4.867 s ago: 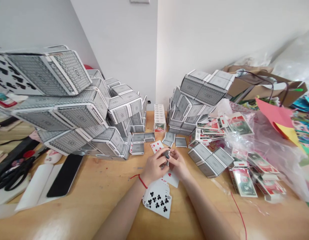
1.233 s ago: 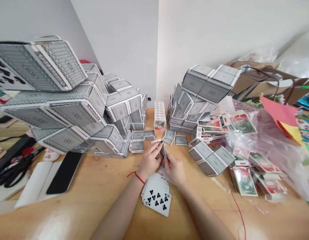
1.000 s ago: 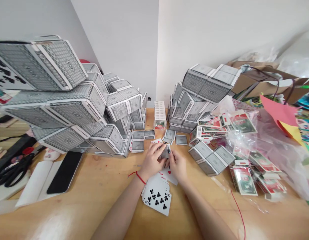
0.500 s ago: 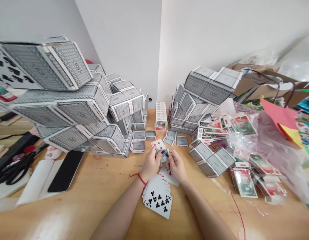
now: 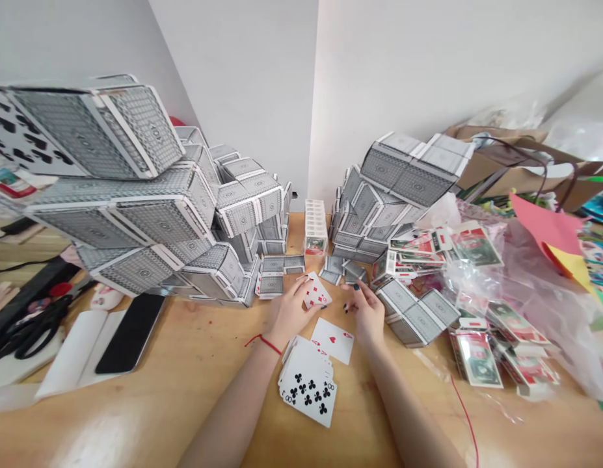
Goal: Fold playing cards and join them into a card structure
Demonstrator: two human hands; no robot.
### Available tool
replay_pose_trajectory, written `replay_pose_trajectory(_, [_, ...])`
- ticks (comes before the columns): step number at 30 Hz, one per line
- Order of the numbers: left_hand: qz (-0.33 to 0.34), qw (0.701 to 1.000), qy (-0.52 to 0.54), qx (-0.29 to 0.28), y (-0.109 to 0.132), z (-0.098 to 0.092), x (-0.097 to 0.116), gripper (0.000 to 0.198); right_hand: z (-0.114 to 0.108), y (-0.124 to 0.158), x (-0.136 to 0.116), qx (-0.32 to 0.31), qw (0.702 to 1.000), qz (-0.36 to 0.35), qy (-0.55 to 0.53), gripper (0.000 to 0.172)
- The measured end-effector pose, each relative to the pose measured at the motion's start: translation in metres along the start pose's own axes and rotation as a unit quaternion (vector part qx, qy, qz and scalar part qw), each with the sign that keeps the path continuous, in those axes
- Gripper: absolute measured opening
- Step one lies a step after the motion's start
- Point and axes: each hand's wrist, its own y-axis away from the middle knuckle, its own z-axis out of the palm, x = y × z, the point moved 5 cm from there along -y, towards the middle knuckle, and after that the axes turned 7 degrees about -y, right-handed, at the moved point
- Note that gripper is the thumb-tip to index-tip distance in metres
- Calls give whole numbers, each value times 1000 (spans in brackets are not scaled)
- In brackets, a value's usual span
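My left hand (image 5: 292, 313), with a red cord bracelet at the wrist, has its thumb and fingers on a playing card (image 5: 315, 294) with red diamonds, face up. My right hand (image 5: 368, 316) is beside a small folded card (image 5: 354, 270), grey pattern outward; its fingers are apart and I see nothing held in them. Between my forearms lies a fanned stack of cards (image 5: 308, 383) with an eight of clubs on top. An ace of hearts (image 5: 333, 339) lies face up just beyond that stack.
Tall folded-card structures stand at the left (image 5: 159, 221) and right (image 5: 399, 175). A smaller card block (image 5: 418, 313) sits right of my hand. Card boxes (image 5: 477, 356) and plastic wrap (image 5: 535, 286) lie farther right. A phone (image 5: 130, 335) rests at left; a wrapped row of boxes (image 5: 315, 227) stands behind.
My hands have moved apart. The small card they both held is out of my left hand, which has taken the diamond card. My right hand has moved right, to the folded cards.
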Motion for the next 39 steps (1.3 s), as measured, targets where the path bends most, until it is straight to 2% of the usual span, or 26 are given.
replay_pose_trajectory(2, [-4,999,-42,-30,1,4,1,51,1,2,-2,7,1000,-10,-1,35])
replay_pose_trajectory(6, [10,996,-78,-38,3,6,4,48,9,6,-2,-29,999,-21,34,26])
replay_pose_trajectory(9, [40,996,-75,-26,3,4,7,37,13,8,4,-64,994,2,94,29])
replay_pose_trajectory(12, [100,993,-56,-11,4,3,13,23,15,10,10,-81,984,34,158,37])
replay_pose_trajectory(14, [141,989,-44,12,5,1,17,22,17,13,13,-98,977,55,184,42])
replay_pose_trajectory(17, [180,982,-22,56,8,-2,22,23,22,17,17,-145,968,91,182,45])
replay_pose_trajectory(20, [206,976,11,67,11,-3,26,23,24,19,17,-165,968,92,163,43])
replay_pose_trajectory(23, [206,976,47,57,12,-3,27,22,20,18,15,-125,980,63,143,38])
replay_pose_trajectory(25, [177,981,57,49,9,-4,25,23,17,16,14,-90,987,44,125,37])
replay_pose_trajectory(28, [129,990,46,24,3,-1,19,28,12,15,9,-38,993,6,110,35])
replay_pose_trajectory(32, [114,993,20,-21,0,8,13,40,4,12,3,15,994,-31,108,29])
replay_pose_trajectory(39, [140,990,-3,-33,2,11,17,21,-1,10,6,36,994,-25,97,28])
